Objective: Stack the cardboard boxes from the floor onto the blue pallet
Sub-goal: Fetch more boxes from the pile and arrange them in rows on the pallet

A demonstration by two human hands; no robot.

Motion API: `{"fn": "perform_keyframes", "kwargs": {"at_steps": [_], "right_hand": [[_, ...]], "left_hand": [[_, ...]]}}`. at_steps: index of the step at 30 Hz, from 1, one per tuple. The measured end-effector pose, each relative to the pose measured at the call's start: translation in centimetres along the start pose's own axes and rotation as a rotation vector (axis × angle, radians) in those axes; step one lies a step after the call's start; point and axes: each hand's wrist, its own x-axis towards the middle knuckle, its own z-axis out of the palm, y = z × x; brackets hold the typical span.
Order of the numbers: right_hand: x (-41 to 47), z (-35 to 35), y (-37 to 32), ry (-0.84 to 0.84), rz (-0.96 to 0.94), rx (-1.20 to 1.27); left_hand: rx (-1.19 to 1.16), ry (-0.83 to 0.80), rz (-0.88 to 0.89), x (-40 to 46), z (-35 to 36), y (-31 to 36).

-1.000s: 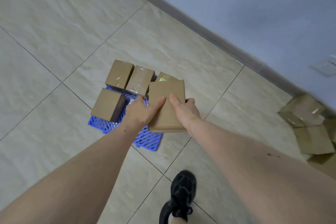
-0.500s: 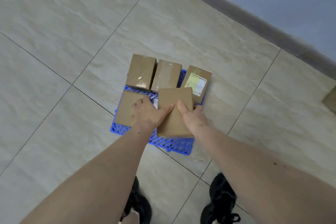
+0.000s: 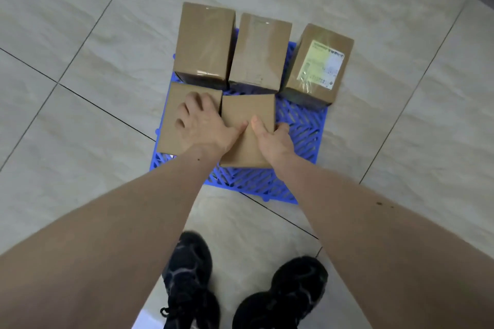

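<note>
5 brown boxes (image 3: 247, 128) flat on blue pallet (image 3: 302, 128).

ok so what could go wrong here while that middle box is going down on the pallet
The left hand lies spread over the front-left box while its thumb meets the box being placed, so fingers could get pinched between the two. The labelled box overhangs the blue pallet's right edge; a nudge might tip it off.
</note>
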Motion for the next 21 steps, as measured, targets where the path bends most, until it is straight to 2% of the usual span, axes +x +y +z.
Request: {"fn": "perform_keyframes", "kwargs": {"at_steps": [4, 9, 15, 21], "right_hand": [[1.2, 1.0, 1.7, 0.009, -0.032, 0.010], [1.3, 1.9, 1.4, 0.021, -0.043, -0.032], [-0.2, 0.8, -0.1, 0.034, 0.078, -0.087], [-4.9, -5.4, -0.8, 0.098, 0.021, -0.119]], "left_hand": [[0.065, 0.096, 0.026, -0.3, 1.6, -0.3], [0.076, 0.112, 0.060, -0.5, 1.8, -0.8], [0.042, -0.026, 0.036, -0.2, -0.4, -0.3], [0.074, -0.102, 0.091, -3.6, -5.6, 2.3]]}}
